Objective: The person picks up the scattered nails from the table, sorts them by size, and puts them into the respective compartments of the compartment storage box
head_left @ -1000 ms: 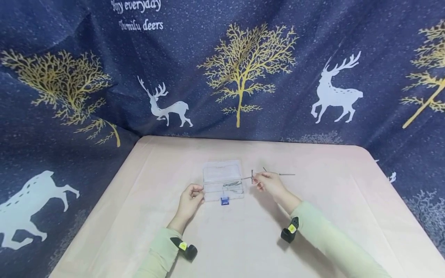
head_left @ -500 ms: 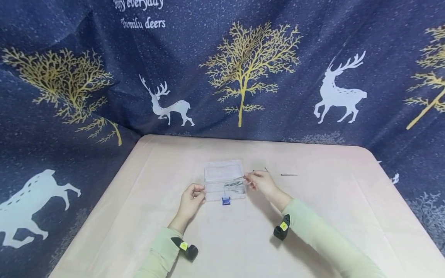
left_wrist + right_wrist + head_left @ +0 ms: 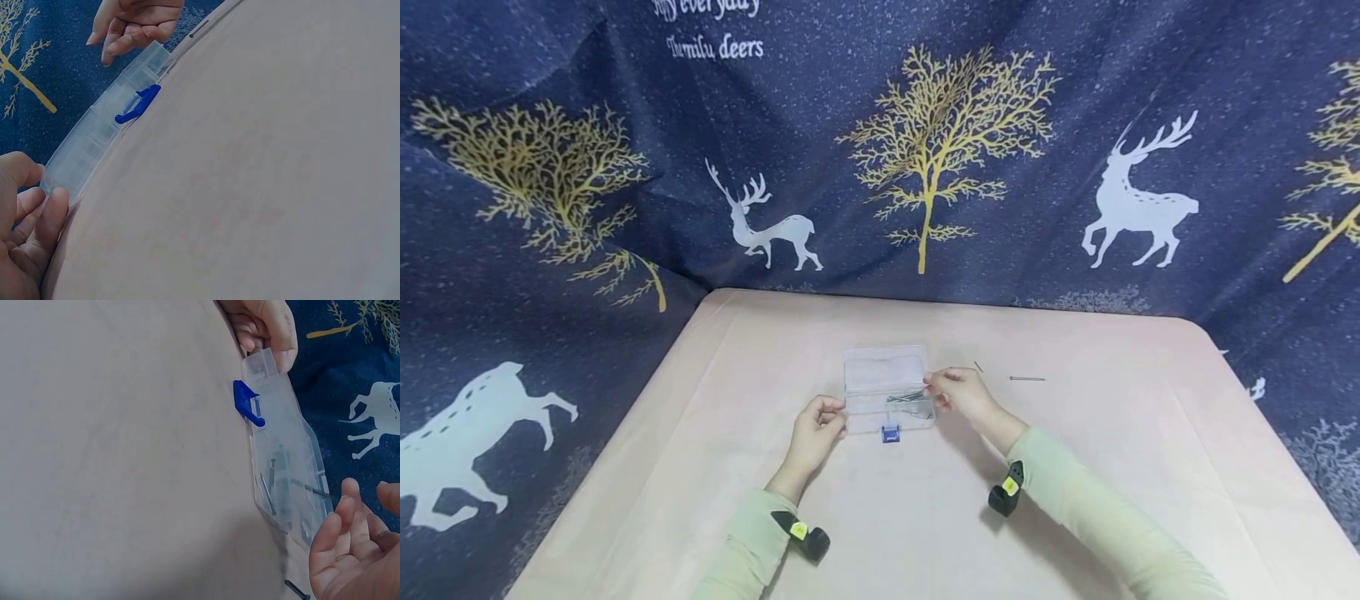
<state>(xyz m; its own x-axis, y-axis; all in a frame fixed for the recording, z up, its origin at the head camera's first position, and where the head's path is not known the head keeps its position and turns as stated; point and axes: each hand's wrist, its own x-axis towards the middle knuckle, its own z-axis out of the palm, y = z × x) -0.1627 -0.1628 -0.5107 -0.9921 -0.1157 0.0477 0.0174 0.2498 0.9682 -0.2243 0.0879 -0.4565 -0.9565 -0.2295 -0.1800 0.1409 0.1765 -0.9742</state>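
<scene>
A clear plastic box stands with its lid tipped back and a blue latch at its front. Several dark nails lie in its right half. My left hand grips the box's left end between thumb and fingers, as the left wrist view shows up close. At the opposite end is my right hand, its fingertips right by the box edge. In the right wrist view its fingers are loosely bent, thumb apart, nothing between them; one nail lies in the box just beyond the fingertips.
To the right of my right hand a loose nail lies on the pale tablecloth. Another nail rests just behind that hand, partly hidden. A dark blue curtain with deer and trees hangs behind the table.
My right hand has moved left to the box with a nail, which has left its fingers and lies in the box. The left hand stays on the box's left end.
</scene>
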